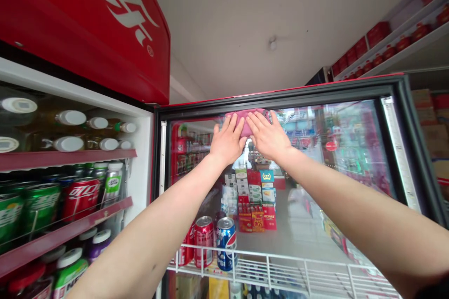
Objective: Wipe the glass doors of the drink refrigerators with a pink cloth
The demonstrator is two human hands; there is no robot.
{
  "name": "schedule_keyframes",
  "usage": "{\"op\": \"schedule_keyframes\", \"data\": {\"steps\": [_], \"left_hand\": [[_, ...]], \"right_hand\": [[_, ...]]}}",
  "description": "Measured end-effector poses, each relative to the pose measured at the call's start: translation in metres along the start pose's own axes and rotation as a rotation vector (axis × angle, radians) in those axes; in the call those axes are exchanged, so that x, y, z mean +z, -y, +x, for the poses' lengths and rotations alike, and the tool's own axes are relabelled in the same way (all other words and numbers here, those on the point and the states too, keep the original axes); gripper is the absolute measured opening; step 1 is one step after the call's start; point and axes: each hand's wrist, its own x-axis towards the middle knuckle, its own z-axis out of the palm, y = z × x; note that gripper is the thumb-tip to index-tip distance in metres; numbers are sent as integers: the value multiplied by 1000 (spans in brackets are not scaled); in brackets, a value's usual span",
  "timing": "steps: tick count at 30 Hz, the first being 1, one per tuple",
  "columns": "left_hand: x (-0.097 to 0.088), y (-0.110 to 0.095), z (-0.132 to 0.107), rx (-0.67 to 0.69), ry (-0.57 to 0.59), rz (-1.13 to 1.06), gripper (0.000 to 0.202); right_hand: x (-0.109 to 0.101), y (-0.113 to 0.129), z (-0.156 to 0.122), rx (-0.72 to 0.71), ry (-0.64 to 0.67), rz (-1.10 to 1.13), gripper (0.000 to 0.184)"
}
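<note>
A folded pink cloth [242,120] lies against the upper inside of the glass door [298,210], just under its black seal. My left hand [227,140] presses flat on the left part of the cloth with fingers spread. Beside it, my right hand [269,136] lies flat over the cloth's right part, fingers stretched out and also apart. The two thumbs nearly meet below the cloth. Both arms reach up and forward, and the cloth's middle shows between the hands.
A white wire rack [287,266] crosses the door's lower part, holding a blue Pepsi can [226,243] and red cans [204,242]. At left, the red fridge [87,23] has shelves of bottles and cans [81,196]. Stacked boxes [257,196] show in the glass. Wall shelves [403,51] stand right.
</note>
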Motion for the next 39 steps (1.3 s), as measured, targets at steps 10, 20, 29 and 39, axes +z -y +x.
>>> {"op": "schedule_keyframes", "data": {"steps": [10, 20, 29, 39], "left_hand": [[-8, -107, 46, 73, -36, -104, 69], [-17, -110, 43, 61, 10, -69, 68], [-3, -42, 14, 14, -52, -13, 69], [-9, -126, 56, 64, -59, -68, 67]], "right_hand": [[-33, -81, -61, 122, 66, -144, 62], [-39, -51, -52, 236, 125, -108, 64], [-31, -14, -14, 91, 103, 60, 72], [-26, -103, -71, 89, 45, -58, 67]]}}
